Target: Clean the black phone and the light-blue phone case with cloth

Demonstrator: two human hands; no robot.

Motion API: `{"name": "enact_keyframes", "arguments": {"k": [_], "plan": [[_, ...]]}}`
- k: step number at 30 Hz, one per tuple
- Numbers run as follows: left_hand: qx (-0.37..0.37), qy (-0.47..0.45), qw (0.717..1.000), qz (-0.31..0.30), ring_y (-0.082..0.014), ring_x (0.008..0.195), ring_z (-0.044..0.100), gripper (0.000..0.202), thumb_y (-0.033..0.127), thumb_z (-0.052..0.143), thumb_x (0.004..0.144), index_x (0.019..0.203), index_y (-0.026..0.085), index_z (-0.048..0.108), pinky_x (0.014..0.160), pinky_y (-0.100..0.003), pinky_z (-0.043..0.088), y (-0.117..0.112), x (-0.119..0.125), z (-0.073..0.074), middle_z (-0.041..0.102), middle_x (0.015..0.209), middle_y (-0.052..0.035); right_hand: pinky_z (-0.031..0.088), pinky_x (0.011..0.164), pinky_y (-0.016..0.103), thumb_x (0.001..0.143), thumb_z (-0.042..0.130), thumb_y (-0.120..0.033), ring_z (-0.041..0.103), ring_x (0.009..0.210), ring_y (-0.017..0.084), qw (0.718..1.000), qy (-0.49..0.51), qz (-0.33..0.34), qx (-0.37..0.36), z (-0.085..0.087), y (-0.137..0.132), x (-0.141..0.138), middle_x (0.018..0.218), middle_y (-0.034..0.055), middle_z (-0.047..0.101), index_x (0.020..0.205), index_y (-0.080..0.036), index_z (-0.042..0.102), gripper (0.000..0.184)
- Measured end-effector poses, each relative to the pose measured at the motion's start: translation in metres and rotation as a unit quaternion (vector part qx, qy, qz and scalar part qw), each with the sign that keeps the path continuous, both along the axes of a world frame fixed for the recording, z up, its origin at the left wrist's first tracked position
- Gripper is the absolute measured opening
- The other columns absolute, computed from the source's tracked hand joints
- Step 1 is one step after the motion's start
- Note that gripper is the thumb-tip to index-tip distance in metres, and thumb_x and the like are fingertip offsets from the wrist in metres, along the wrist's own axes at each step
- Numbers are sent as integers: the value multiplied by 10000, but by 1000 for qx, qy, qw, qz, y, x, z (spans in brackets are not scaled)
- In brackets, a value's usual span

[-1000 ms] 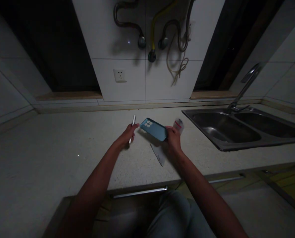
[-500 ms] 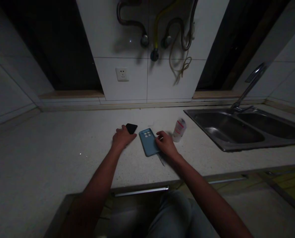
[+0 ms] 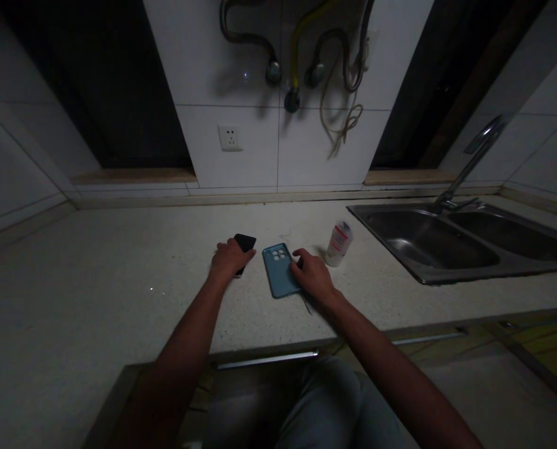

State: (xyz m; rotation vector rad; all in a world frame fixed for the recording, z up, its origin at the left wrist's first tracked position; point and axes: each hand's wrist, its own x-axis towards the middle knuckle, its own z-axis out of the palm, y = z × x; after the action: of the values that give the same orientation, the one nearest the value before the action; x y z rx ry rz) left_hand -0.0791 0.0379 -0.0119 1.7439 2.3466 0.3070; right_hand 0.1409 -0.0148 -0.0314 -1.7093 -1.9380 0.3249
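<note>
Your left hand [image 3: 231,259] is closed over a black smartphone [image 3: 245,243], pinning it flat to the speckled countertop [image 3: 95,287] at centre frame. Your right hand [image 3: 313,274] curls at the right edge of a teal phone case [image 3: 278,269], lying back-up just beside the smartphone; grip cannot be confirmed.
</note>
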Motion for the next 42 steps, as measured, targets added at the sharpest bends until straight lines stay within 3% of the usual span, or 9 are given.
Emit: {"name": "enact_keyframes", "arguments": {"k": [18,24,28,30,32,34,36,39,42], "plan": [[28,104,994,-25,-403,1165,495,792,687,487,782,1185,21,630,946,-453,431,-2,4,-3,524,1243,-285,414,652,301,902,473,-366,601,671,189,976,171,43,131,9,1,10,776,77,692,977,-162,710,321],[150,97,983,-40,-393,1174,469,746,637,395,887,1309,37,531,928,-483,409,-10,15,7,524,1270,-269,464,693,355,884,487,-475,570,705,203,901,281,-74,323,14,-12,27,833,86,625,973,-194,648,336],[266,55,930,-248,-291,1288,399,555,499,420,947,1340,123,534,1047,-415,330,-16,33,6,524,1334,-167,485,769,397,883,503,-502,576,848,232,800,329,-183,467,16,-10,52,976,115,564,1170,-176,504,434],[277,27,904,-325,-258,1303,391,483,442,444,953,1314,141,556,1065,-392,316,-18,43,2,524,1343,-145,482,813,412,866,552,-503,562,924,239,817,310,-201,443,15,-6,65,1085,143,541,1228,-180,457,494],[286,-8,884,-369,-236,1297,401,439,397,462,952,1298,147,565,1074,-377,317,-20,51,-2,535,1328,-132,478,837,435,783,650,-535,545,976,254,879,254,-193,354,11,-1,76,1160,155,527,1175,-184,503,547],[295,-46,872,-388,-228,1272,425,405,361,467,951,1274,144,575,1074,-375,328,-23,57,-5,553,1300,-128,482,822,450,714,706,-555,551,878,238,930,221,-168,242,6,3,82,1007,103,586,1007,-183,585,489],[306,-89,860,-399,-224,1235,456,378,342,454,955,1245,135,582,1074,-378,338,-27,61,-5,577,1257,-128,491,792,441,701,722,-552,549,774,215,944,239,-153,167,1,6,84,838,63,611,874,-176,629,424],[305,-166,844,-409,-223,1182,504,375,371,451,958,1218,133,580,1058,-381,365,-34,67,-3,604,1192,-126,510,755,406,671,764,-522,584,743,209,909,376,-144,108,1,7,78,808,77,655,859,-150,674,427],[235,-284,848,-380,-200,1003,594,500,479,515,918,1287,142,513,928,-357,458,-41,76,-2,589,1191,-124,539,715,359,613,824,-449,626,747,195,819,568,-65,47,7,5,67,860,79,686,882,-138,679,436]]}}
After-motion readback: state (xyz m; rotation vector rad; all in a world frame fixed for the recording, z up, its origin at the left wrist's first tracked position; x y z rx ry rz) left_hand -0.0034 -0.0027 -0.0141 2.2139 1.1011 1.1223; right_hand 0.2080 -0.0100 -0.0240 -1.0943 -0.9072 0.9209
